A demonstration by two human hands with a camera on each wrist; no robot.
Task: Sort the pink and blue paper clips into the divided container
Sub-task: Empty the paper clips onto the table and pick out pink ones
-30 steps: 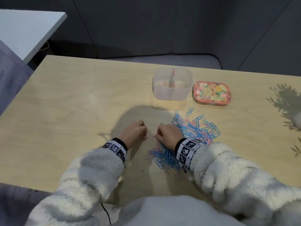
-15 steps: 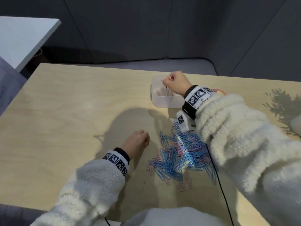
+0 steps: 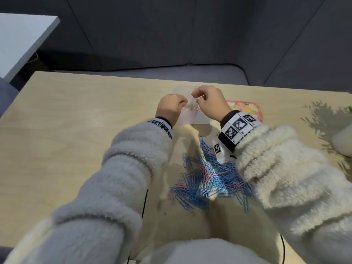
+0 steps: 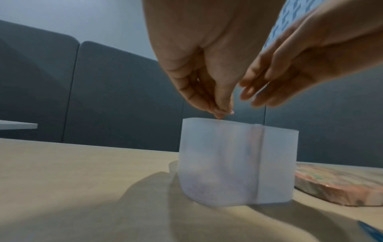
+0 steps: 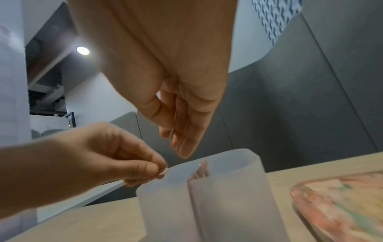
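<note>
Wooden table [image 3: 76,130] | both hands over divided container [image 4: 228,163] | left hand [image 3: 170,106] fingertips pinched, right hand [image 3: 209,102] fingers loosely extended

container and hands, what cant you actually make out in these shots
- Contents of the divided container: head view, both hands cover its top; wrist views show only frosted walls.
- Whether the left hand pinches a clip: fingertips pressed together, anything there too small and blurred.
- What the right hand holds: head view hints a thin pale sliver; colour unclear.
- Patterned tin: right wrist hides most; blurred and cut off in wrist views.

Office booth: grey padded partitions [image 3: 171,35], wooden desk [image 3: 66,140].
</note>
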